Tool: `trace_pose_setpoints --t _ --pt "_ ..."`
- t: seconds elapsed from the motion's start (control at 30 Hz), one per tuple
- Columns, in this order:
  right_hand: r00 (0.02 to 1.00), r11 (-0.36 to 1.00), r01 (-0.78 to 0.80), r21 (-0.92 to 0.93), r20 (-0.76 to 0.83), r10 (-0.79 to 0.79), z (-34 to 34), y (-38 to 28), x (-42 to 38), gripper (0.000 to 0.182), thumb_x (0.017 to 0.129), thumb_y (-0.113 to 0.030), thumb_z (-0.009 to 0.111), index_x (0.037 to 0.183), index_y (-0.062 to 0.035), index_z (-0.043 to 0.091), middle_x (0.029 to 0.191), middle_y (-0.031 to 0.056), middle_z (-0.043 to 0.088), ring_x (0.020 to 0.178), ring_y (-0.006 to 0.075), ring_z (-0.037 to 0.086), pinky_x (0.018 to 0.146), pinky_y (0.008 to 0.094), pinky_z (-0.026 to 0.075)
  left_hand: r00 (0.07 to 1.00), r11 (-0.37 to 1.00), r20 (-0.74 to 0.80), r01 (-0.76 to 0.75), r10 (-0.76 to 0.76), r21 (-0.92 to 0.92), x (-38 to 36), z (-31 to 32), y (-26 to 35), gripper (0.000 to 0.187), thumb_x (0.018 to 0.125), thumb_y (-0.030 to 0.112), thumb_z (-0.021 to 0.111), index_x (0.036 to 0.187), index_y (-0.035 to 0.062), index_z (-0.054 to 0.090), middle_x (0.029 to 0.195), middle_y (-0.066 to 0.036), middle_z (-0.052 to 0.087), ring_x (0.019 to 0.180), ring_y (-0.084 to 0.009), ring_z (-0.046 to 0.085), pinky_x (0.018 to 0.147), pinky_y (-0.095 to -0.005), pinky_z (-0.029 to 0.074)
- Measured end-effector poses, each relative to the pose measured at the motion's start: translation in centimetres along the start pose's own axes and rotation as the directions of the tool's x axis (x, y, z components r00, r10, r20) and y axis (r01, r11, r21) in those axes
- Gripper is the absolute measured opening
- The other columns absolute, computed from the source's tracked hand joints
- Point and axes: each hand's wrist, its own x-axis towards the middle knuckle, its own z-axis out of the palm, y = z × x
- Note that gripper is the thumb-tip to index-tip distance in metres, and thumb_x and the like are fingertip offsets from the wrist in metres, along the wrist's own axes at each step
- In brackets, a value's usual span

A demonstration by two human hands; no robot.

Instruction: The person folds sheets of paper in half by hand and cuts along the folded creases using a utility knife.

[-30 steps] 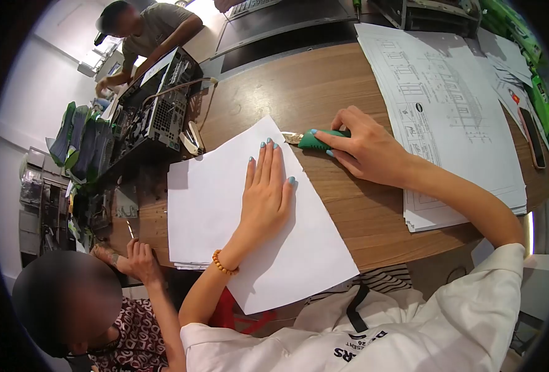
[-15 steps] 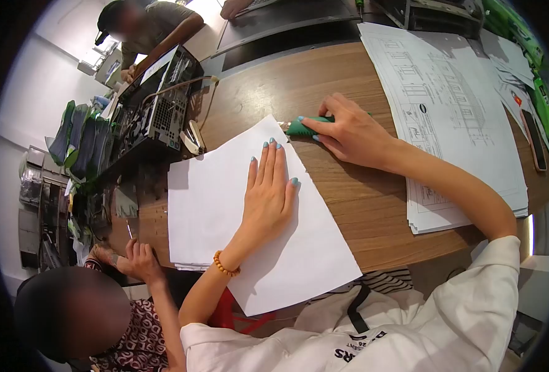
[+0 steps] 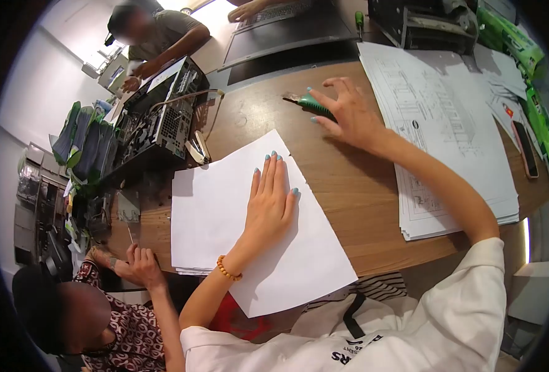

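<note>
My left hand [image 3: 269, 208] lies flat on a stack of white paper [image 3: 209, 217], its fingers stretched out and pointing to the far edge. An orange bead bracelet [image 3: 228, 268] circles that wrist. To the right, my right hand [image 3: 349, 118] is over the wooden table with its fingers spread. A green utility knife [image 3: 313, 104] with a dark tip lies under and beside its fingertips, not wrapped by them. The paper's right edge shows small nicks near the top.
Printed drawings [image 3: 435, 118] lie at the right, near a phone [image 3: 525, 149]. An opened computer case [image 3: 169, 118] and a stapler [image 3: 199, 147] are at the left. Two people sit at the left; another person's hand [image 3: 246, 10] rests by a keyboard at the back.
My right hand has loosened from the green knife, lifted its fingers and moved slightly away from the paper. The knife has turned and moved up. My left hand stays on the paper.
</note>
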Motion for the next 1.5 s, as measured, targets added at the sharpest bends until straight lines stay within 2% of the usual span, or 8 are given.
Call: trace_pose_setpoints --t 0.07,0.17,0.27,0.5,0.93,1.03,1.1,1.5 --pt "0.964 0.940 -0.207 0.272 0.224 0.147 -2.1 -2.0 0.4 0.036 0.081 -0.013 0.057 0.115 -0.0009 0.053 0.098 0.0144 0.054 0.094 0.0238 0.053 0.077 0.0328 0.045 0.997 0.995 -0.076 -0.014 0.007 -0.095 -0.1 0.1 -0.1 0.057 0.085 0.013 0.042 0.132 -0.0121 0.021 0.139 -0.027 0.022 0.132 -0.0360 0.018 0.107 -0.0457 0.014" --pt "0.472 0.202 -0.877 0.437 0.863 0.180 -5.6 -5.2 0.4 0.035 0.087 -0.015 0.051 0.115 0.0052 0.047 0.100 0.0127 0.056 0.087 0.0172 0.055 0.074 0.0268 0.047 0.988 0.976 -0.154 -0.030 -0.004 -0.215 -0.2 0.5 -0.7 0.058 0.087 0.009 0.041 0.134 -0.0104 0.015 0.141 -0.025 0.018 0.133 -0.0376 0.013 0.108 -0.0429 0.014" --pt "0.294 -0.249 -0.912 0.327 0.942 0.162 -6.9 -7.5 0.3 0.035 0.088 -0.014 0.050 0.114 0.0076 0.043 0.092 0.0100 0.058 0.080 0.0133 0.055 0.071 0.0234 0.046 0.976 0.969 -0.217 -0.037 -0.017 -0.245 -0.2 0.2 0.0 0.061 0.084 0.005 0.043 0.133 -0.0123 0.013 0.140 -0.028 0.015 0.132 -0.0412 0.013 0.108 -0.0447 0.015" --pt "0.281 0.057 -0.959 0.279 0.959 0.027 -2.7 -7.1 1.3 0.023 0.081 -0.013 0.058 0.095 0.0062 0.057 0.083 0.0092 0.057 0.075 0.0137 0.052 0.060 0.0254 0.044 0.932 0.993 -0.360 -0.072 0.034 -0.093 -0.3 0.2 0.1 0.061 0.084 0.008 0.043 0.132 -0.0150 0.013 0.140 -0.031 0.012 0.132 -0.0442 0.010 0.107 -0.0483 0.014" --pt "0.740 0.255 -0.671 0.697 0.650 0.172 -6.0 -3.9 0.6 0.020 0.088 -0.011 0.051 0.107 -0.0048 0.052 0.081 0.0016 0.060 0.063 0.0051 0.053 0.052 0.0190 0.042 0.689 0.983 -0.702 0.111 -0.181 -0.144 -0.6 -5.6 -4.1 0.077 0.087 0.028 0.050 0.136 -0.0115 0.004 0.143 -0.028 0.005 0.134 -0.0403 0.002 0.109 -0.0440 0.004" --pt "0.741 0.154 -0.660 0.735 0.604 0.293 -7.6 -3.4 1.4 0.021 0.089 -0.014 0.052 0.108 -0.0052 0.052 0.082 0.0017 0.061 0.064 0.0053 0.053 0.052 0.0197 0.042 0.705 0.883 -0.610 0.050 -0.362 -0.467 0.1 -5.9 -5.5 0.079 0.089 0.034 0.050 0.136 -0.0091 0.004 0.142 -0.026 0.014 0.134 -0.0345 0.011 0.109 -0.0394 0.009" --pt "0.739 0.169 -0.657 0.735 0.582 0.340 -8.0 -2.7 1.5 0.020 0.090 -0.013 0.051 0.108 -0.0047 0.053 0.085 0.0032 0.062 0.071 0.0065 0.055 0.060 0.0209 0.045 0.932 0.363 -0.205 -0.088 -0.298 -0.928 0.9 -6.2 -5.3 0.066 0.091 0.029 0.049 0.138 -0.0020 0.014 0.139 -0.017 0.028 0.131 -0.0235 0.023 0.107 -0.0341 0.016" --pt "0.807 0.158 -0.470 0.868 0.351 0.474 -6.6 -0.6 1.2 0.020 0.091 -0.010 0.047 0.108 -0.0012 0.052 0.090 0.0055 0.061 0.077 0.0079 0.057 0.065 0.0210 0.047 0.999 -0.091 0.000 -0.005 -0.047 -0.996 1.9 -5.7 -5.4 0.048 0.089 0.015 0.052 0.130 0.0025 0.029 0.121 -0.013 0.048 0.109 -0.0181 0.051 0.090 -0.0339 0.046"
